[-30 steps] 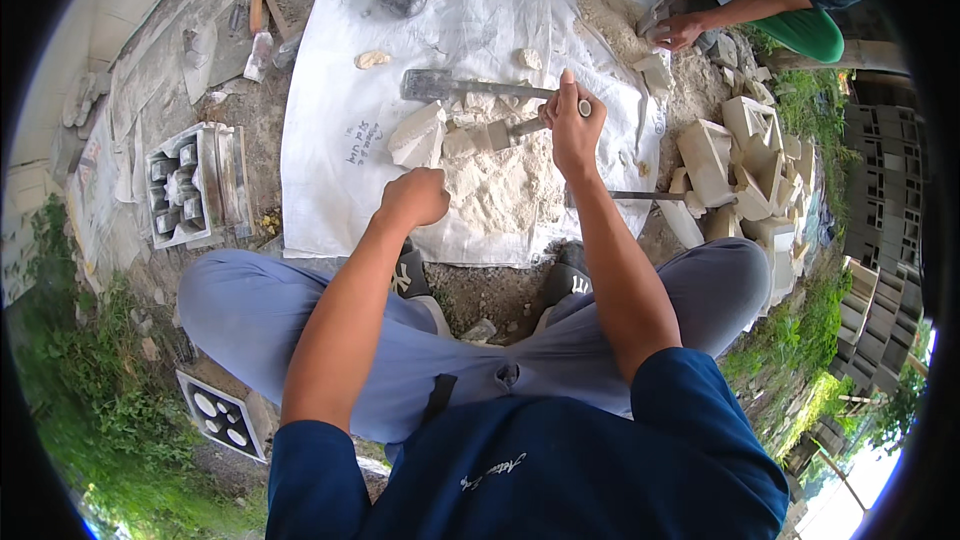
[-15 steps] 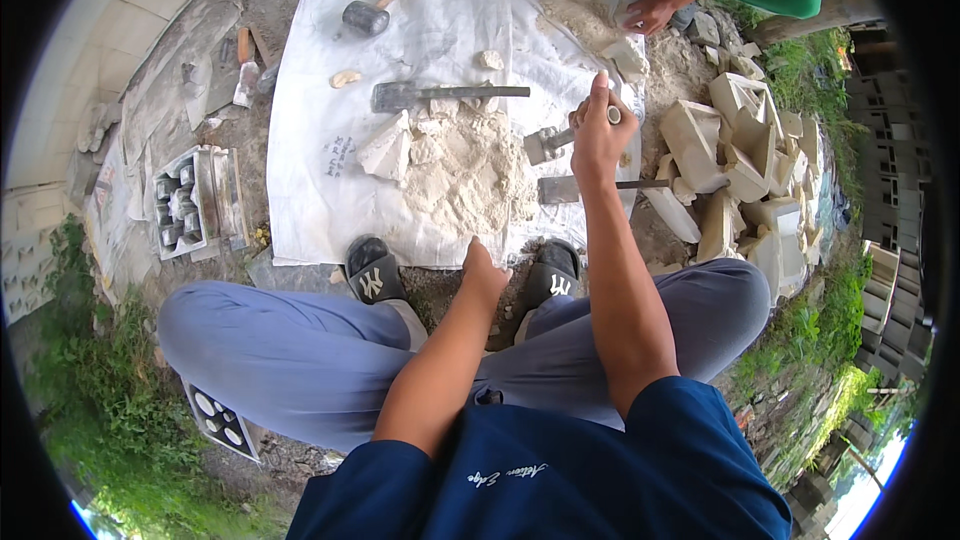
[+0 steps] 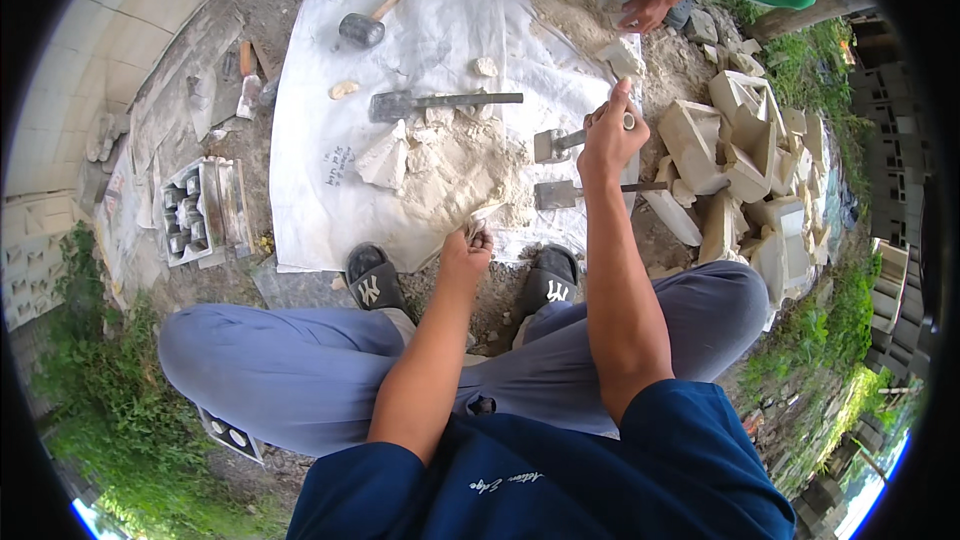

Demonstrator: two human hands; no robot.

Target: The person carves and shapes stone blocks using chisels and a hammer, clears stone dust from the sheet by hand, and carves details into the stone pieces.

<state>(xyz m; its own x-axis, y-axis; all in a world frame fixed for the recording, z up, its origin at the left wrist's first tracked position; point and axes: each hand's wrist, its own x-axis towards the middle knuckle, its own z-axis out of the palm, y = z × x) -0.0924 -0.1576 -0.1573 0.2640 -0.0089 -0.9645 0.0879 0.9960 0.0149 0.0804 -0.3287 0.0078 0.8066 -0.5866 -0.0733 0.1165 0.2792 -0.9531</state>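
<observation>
My right hand (image 3: 612,145) is wrapped round the handle of a small hammer, thumb raised. The hammer's squarish metal head (image 3: 549,146) points left, over the white sheet. My left hand (image 3: 466,254) is low at the near edge of a heap of pale rubble (image 3: 445,165), its fingers closed on a thin pale stone chip (image 3: 487,211). Just below the hammer head lies another metal-headed tool (image 3: 557,195), its handle passing behind my right forearm. A wide-headed tool (image 3: 392,106) with a long dark handle lies beyond the heap. At the heap's left is a larger pale block (image 3: 384,157).
The white sheet (image 3: 310,120) bears a black mallet (image 3: 362,30) with a wooden handle. Broken pale blocks (image 3: 695,145) are piled at the right. Another person's hand (image 3: 646,12) works at the far right. A grey moulded tray (image 3: 185,210) stands at the left.
My left hand has shifted slightly left and turned, so the pale chip in its fingers now shows. My right hand has moved a little right and down with the hammer.
</observation>
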